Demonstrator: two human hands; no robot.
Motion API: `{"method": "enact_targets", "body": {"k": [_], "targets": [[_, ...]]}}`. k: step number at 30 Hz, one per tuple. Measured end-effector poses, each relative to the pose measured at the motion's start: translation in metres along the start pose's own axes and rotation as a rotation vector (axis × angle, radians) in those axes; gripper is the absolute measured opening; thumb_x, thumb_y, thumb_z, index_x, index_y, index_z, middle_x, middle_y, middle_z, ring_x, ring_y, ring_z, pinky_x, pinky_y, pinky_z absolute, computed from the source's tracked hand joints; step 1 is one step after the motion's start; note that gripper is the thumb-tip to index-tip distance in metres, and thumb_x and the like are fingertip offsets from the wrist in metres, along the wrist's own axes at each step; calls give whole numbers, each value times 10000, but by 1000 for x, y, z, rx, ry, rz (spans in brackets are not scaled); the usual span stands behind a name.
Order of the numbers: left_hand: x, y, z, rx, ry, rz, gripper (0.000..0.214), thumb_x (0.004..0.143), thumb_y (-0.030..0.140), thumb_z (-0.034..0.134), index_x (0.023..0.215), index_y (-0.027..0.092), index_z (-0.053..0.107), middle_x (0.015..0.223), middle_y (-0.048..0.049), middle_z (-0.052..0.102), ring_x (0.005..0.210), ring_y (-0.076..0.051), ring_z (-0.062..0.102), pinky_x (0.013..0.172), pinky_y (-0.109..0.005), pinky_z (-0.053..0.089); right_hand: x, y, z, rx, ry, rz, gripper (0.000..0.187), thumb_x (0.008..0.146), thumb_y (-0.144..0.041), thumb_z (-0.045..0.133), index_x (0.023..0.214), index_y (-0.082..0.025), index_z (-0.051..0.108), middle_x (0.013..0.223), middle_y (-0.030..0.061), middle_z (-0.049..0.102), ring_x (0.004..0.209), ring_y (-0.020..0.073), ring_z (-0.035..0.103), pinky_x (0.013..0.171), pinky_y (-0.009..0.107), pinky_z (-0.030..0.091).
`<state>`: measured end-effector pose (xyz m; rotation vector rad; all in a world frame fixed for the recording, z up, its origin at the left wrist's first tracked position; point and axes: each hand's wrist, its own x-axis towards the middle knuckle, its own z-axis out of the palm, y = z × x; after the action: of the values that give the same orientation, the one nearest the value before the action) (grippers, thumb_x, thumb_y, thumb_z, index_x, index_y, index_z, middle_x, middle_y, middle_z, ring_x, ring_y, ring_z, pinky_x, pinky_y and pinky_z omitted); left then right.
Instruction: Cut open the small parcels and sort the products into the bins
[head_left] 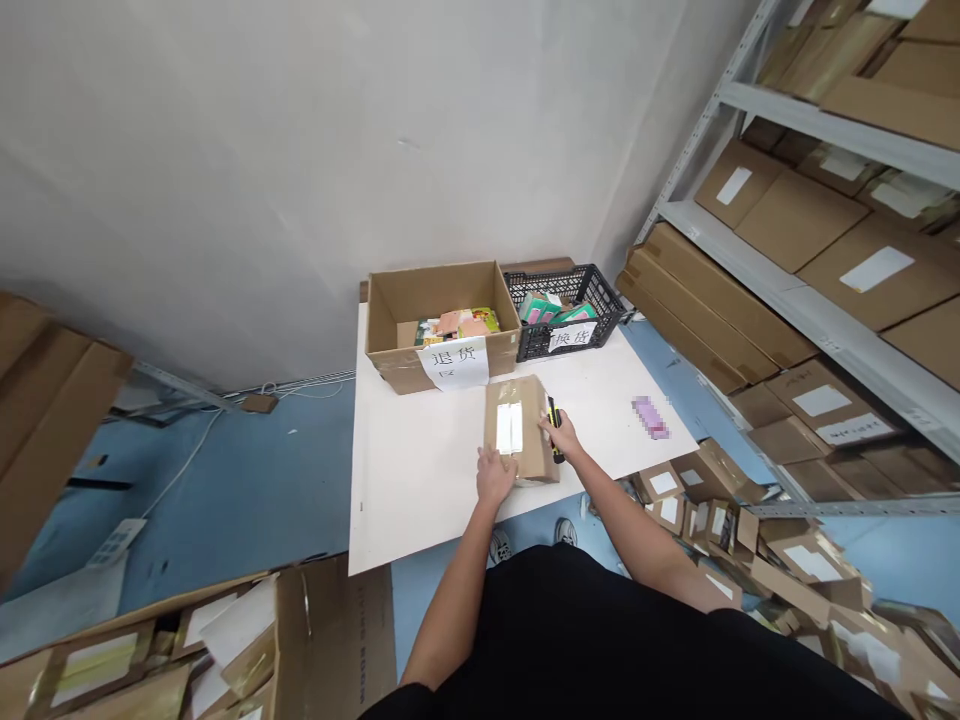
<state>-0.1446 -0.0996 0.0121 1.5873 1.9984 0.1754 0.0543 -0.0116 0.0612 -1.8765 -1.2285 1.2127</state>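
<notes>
A taped cardboard box [534, 440] with a white label [509, 428] lies near the front edge of the white table [420, 470]. My left hand [495, 474] rests on its near left corner, fingers spread out over the edge. Held in my right hand [561, 434] is a yellow and black utility knife [555, 428], at the right side of the box. Whether its blade is out is too small to tell.
Behind the box stand an open carton [405, 375] of colourful packets and a black plastic crate [600, 300] with green packs, both with paper signs. A blurred pink item [650, 418] lies at the table's right. Shelves [795, 290] of boxes rise on the right; parcels [810, 560] are piled below.
</notes>
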Motion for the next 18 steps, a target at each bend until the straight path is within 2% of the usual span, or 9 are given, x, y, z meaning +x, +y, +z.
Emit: {"method": "enact_targets", "body": {"k": [3, 6, 8, 10, 14, 16, 18], "targets": [[-2, -53, -10, -152, -80, -138, 711, 1060, 571, 357, 1632, 151, 400, 1717, -175, 353, 1603, -283, 319, 1255, -407, 373, 4, -17, 32, 165, -71, -59, 352, 958, -557, 563, 1104, -238, 529, 873, -13, 731, 504, 123, 596, 521, 229, 516], [-13, -98, -10, -394, 8, -231, 639, 1071, 498, 342, 1623, 184, 418, 1714, -135, 374, 1596, -244, 337, 1284, -393, 336, 12, -11, 51, 196, 69, 3, 370, 951, -591, 535, 1052, -235, 525, 931, 28, 764, 529, 132, 617, 551, 241, 520], [-19, -112, -8, -589, 97, -266, 649, 1073, 513, 316, 1624, 185, 414, 1704, -120, 398, 1596, -240, 339, 1304, -397, 301, 18, 3, 58, 155, 168, 30, 366, 923, -594, 546, 1003, -238, 541, 939, 44, 771, 639, 162, 681, 612, 250, 537], [-18, -114, -5, -721, 111, -267, 697, 1052, 567, 373, 1637, 189, 383, 1707, -116, 398, 1596, -256, 340, 1314, -402, 277, 22, 18, 64, 98, 136, 24, 340, 878, -571, 584, 954, -240, 576, 951, 54, 776, 805, 203, 730, 702, 268, 558], [1, -92, 4, -824, 60, -120, 885, 977, 529, 587, 1691, 171, 205, 1714, -146, 378, 1579, -265, 373, 1318, -399, 266, 24, 37, 73, 77, -111, 29, 361, 798, -550, 639, 968, -232, 644, 1021, 75, 789, 978, 246, 745, 808, 299, 574], [12, -75, 12, -856, 55, -90, 958, 964, 497, 624, 1702, 155, 118, 1722, -169, 349, 1576, -261, 374, 1320, -392, 253, 25, 42, 71, 82, -109, 44, 403, 787, -580, 633, 984, -228, 650, 1035, 87, 790, 990, 254, 749, 799, 299, 576], [22, -56, 21, -881, 24, -63, 988, 961, 473, 634, 1703, 139, 74, 1731, -191, 312, 1587, -261, 352, 1325, -387, 232, 28, 47, 59, 73, -36, 67, 438, 770, -619, 629, 965, -227, 644, 1016, 98, 788, 979, 261, 750, 776, 297, 575]]}}
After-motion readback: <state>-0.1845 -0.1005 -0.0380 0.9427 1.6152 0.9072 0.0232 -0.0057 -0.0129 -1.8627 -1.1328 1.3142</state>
